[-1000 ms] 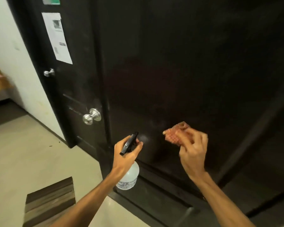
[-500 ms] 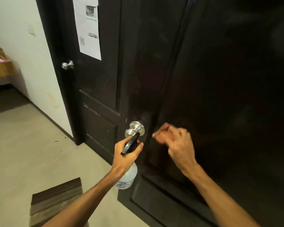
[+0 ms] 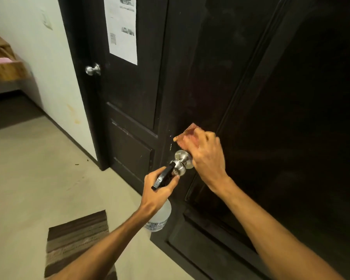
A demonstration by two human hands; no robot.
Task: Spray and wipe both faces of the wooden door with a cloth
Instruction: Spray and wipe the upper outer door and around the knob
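1. The cloth [image 3: 186, 136], reddish and checked, lay folded flat against the wooden door [image 3: 281, 128], just above the door knob [image 3: 180, 168]. It looked soft, light and limp, so it probably handled best bunched under the fingers, with the palm supplying the pressure.
2. The right hand [image 3: 207, 158] held it so, fingers bent over the cloth and pressing it to the dark wood.
3. The door seemed stiff and heavy, yet hung on hinges. A hard wipe near its free edge would likely swing it, and the knob was the natural place to steady it.
4. The left hand [image 3: 160, 191] gripped the spray bottle [image 3: 159, 216] round its neck, just under the black trigger head, which touched or nearly touched the knob.
5. The translucent body hung below the hand. I judged it light plastic, holding liquid and perhaps slick when wet, so the neck was the sound grip.
6. Further left stood a second dark door [image 3: 129, 98] bearing a paper notice [image 3: 122, 27].
7. A striped mat [image 3: 77, 239] lay on the floor [image 3: 38, 168].
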